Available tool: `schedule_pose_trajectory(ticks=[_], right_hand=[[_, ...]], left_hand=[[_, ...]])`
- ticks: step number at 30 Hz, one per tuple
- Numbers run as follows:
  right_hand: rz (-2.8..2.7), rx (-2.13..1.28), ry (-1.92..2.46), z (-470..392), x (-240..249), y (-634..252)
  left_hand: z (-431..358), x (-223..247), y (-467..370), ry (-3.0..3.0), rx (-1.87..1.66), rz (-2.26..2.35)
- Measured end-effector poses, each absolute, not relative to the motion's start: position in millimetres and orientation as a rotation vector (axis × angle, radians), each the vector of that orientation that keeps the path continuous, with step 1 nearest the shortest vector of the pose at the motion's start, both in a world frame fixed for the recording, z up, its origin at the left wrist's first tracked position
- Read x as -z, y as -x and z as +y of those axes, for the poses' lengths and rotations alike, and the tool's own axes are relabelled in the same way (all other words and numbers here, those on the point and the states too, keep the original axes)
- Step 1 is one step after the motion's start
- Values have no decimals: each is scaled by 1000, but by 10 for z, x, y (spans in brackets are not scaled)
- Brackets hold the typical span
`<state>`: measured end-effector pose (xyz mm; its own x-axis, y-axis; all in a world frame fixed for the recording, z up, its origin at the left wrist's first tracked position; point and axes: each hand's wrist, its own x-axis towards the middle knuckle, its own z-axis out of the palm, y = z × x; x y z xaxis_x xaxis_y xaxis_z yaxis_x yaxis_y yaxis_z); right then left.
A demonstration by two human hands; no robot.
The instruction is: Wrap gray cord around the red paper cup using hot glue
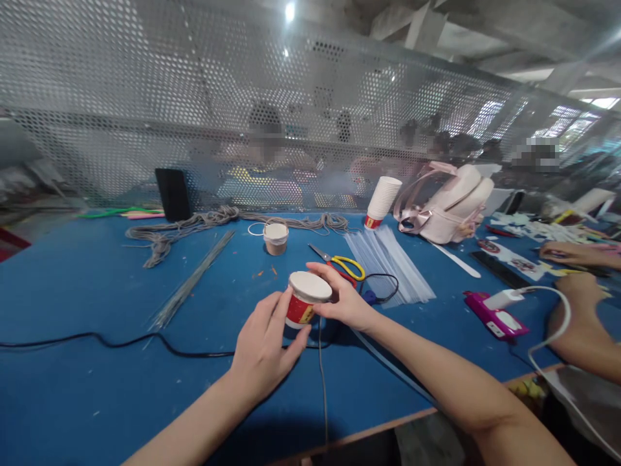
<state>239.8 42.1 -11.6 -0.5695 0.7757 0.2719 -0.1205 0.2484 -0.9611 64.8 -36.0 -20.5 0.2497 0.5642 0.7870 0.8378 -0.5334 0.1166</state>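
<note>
L hand point(262, 343) and R hand point(347, 299) both have fingers grasping the red paper cup point(299, 309) w/ white top, just below ctr of frame — L on its left side, R on its right. Scissors point(330, 259) w/ yellow & red handles lie just beyond, near clear strips point(388, 265) right of ctr. A 2nd cup point(276, 241) stands on the blue tabletop point(145, 401) above ctr-left; stacked cups point(384, 197) lean upper right, next to a pale pink bag point(449, 207). Thin wires point(196, 278) lie mid-left — purple power strip point(495, 316), lower right.
</note>
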Motion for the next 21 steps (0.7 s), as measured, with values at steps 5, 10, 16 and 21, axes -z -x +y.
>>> schedule_pose_trajectory(ticks=[5, 10, 16, 21], right_hand=[[-1721, -1433, 654, 421, 116, -2393], [-1700, -1441, 679, 403, 105, -2369], [-1684, -1414, 764, 363, 53, -2352], [-1664, -1412, 814, 336, 19, -2342]], left_hand=[[-367, 135, -636, 2317, 1407, -1528], [-341, 131, -595, 2304, 1753, -1826], [-344, 195, -609, 2326, 1560, -1627], [-341, 216, -632, 2335, 1358, -1499]])
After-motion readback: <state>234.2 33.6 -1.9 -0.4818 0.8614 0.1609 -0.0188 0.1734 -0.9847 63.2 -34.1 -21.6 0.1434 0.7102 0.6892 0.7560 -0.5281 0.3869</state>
